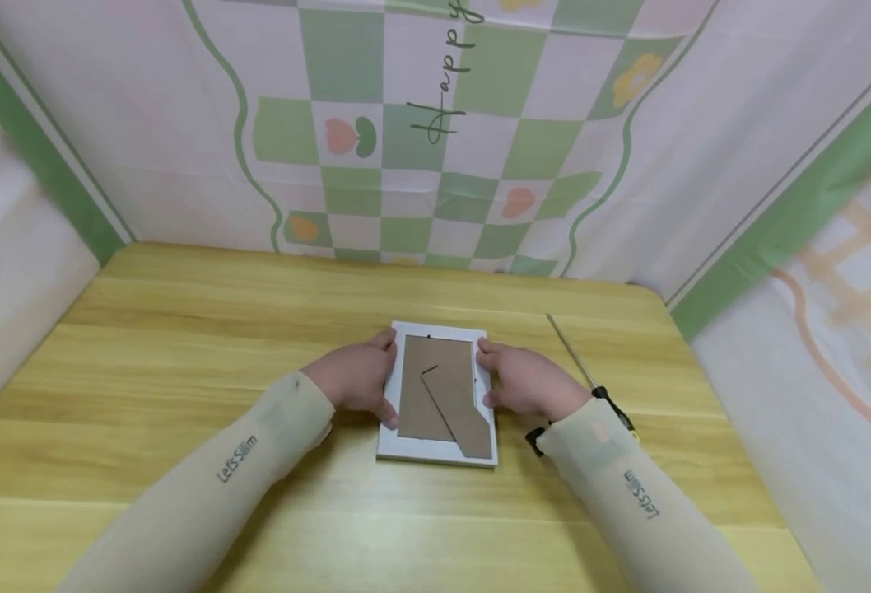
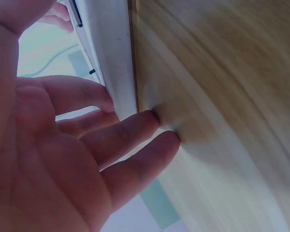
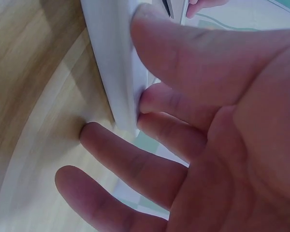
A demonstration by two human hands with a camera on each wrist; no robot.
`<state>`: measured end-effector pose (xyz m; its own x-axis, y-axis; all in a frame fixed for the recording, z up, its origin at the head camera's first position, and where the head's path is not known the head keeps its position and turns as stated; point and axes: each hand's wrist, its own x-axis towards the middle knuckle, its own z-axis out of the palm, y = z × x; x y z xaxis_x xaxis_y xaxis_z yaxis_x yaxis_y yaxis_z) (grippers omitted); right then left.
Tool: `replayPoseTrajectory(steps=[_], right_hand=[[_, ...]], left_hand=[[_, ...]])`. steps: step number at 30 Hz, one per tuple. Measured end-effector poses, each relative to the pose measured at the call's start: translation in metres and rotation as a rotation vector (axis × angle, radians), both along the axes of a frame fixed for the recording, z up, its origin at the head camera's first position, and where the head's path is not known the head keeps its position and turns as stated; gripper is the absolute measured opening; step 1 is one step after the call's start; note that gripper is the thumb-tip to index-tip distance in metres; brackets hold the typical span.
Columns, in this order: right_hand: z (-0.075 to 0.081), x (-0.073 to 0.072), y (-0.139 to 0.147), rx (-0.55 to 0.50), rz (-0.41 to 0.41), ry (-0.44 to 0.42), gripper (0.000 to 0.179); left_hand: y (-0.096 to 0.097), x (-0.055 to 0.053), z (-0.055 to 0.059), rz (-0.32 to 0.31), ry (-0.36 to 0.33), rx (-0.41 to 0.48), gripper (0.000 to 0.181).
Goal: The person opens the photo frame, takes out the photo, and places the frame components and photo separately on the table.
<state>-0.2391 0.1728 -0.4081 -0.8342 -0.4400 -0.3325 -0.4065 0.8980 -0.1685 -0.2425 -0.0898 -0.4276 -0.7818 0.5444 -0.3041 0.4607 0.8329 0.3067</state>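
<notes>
A white picture frame [image 1: 436, 451] lies back side up on the wooden table. Its brown backing board [image 1: 435, 403] faces up, with a slanted stand leg [image 1: 472, 441] on it. At the frame's left side, my left hand [image 1: 357, 375] touches the edge with thumb and forefinger spread apart. Opposite it, my right hand [image 1: 532, 380] touches the right edge, thumb low and forefinger near the top corner. In the wrist views the ring and little fingers [image 2: 142, 162] of the left hand and those fingers [image 3: 121, 154] of the right reach past the frame toward the tabletop.
A screwdriver [image 1: 572, 354] with a black and yellow handle lies on the table [image 1: 183, 346] right of the frame, partly behind the right forearm. A patterned cloth [image 1: 421, 165] hangs along the table's back edge, and more cloth hangs at both sides.
</notes>
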Motion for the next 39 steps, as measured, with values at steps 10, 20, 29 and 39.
replayPoseTrajectory(steps=[10, 20, 29, 39], right_hand=[[-0.002, 0.001, 0.0, -0.002, 0.004, 0.012, 0.072], [-0.001, 0.001, -0.001, -0.006, -0.011, 0.002, 0.073], [-0.001, -0.003, -0.002, 0.014, -0.003, 0.025, 0.072], [-0.002, -0.009, -0.008, 0.049, 0.018, 0.05, 0.071]], left_hand=[[0.003, -0.001, -0.001, 0.012, -0.006, 0.005, 0.117], [0.002, -0.001, 0.001, 0.011, -0.004, 0.014, 0.116], [0.001, -0.002, 0.003, 0.019, 0.002, 0.021, 0.113], [-0.001, -0.005, 0.001, 0.032, 0.004, 0.015, 0.113]])
